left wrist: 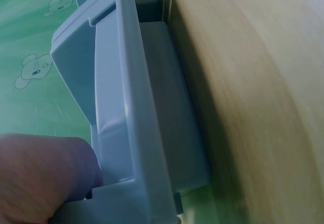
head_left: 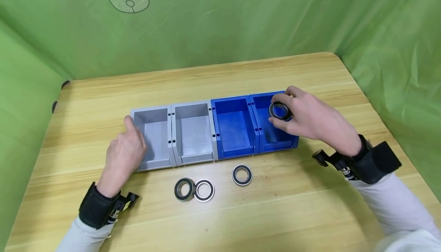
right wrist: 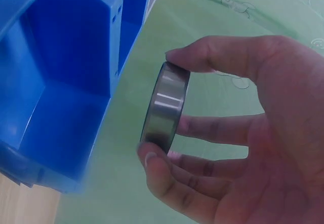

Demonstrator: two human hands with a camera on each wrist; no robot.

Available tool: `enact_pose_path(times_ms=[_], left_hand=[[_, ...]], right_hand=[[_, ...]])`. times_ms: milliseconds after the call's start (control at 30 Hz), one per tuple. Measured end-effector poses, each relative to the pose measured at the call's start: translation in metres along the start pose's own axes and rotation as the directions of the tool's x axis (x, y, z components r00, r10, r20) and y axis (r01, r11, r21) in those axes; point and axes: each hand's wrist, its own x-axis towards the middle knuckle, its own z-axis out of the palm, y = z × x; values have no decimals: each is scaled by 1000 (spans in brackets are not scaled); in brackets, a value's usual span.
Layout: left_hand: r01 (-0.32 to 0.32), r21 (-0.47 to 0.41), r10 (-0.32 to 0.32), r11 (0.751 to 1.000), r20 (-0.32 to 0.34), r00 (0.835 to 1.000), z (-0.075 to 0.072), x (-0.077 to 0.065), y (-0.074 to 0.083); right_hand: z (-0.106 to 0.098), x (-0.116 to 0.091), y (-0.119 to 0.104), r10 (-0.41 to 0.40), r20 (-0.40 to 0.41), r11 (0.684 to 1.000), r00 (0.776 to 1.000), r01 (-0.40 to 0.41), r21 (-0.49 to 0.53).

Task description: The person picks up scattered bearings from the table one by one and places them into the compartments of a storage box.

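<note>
My right hand (head_left: 306, 116) pinches a ball bearing (head_left: 271, 111) between thumb and fingers, above the rightmost blue bin (head_left: 279, 144). In the right wrist view, the bearing's shiny steel outer rim (right wrist: 166, 105) stands nearly edge-on between the fingertips. On the far left, my left hand (head_left: 125, 150) grips the side wall of the leftmost grey bin (head_left: 156, 124); the left wrist view has part of that hand (left wrist: 45, 176) over the bin's edge, its fingertips hidden. Three bearing shapes lie before the bins: a thicker one (head_left: 177, 189), a thinner one (head_left: 211, 191) touching it, and another (head_left: 235, 175) apart.
A second grey bin (head_left: 193, 129) and a second blue bin (head_left: 234, 127) stand between the outer bins, all side by side in one row. The wooden table (head_left: 241, 221) meets green curtains (head_left: 206, 26) at the back and sides.
</note>
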Motion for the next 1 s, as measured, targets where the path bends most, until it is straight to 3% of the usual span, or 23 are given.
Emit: enact_pose_path(times_ms=[533,1000], left_hand=[[37,11,-37,999,21,999,0,-3,2],[53,30,-54,998,42,998,-4,-6,5]], right_hand=[[21,29,18,30,130,999,991,-32,15],[48,39,21,41,282,999,959,-38,-15]])
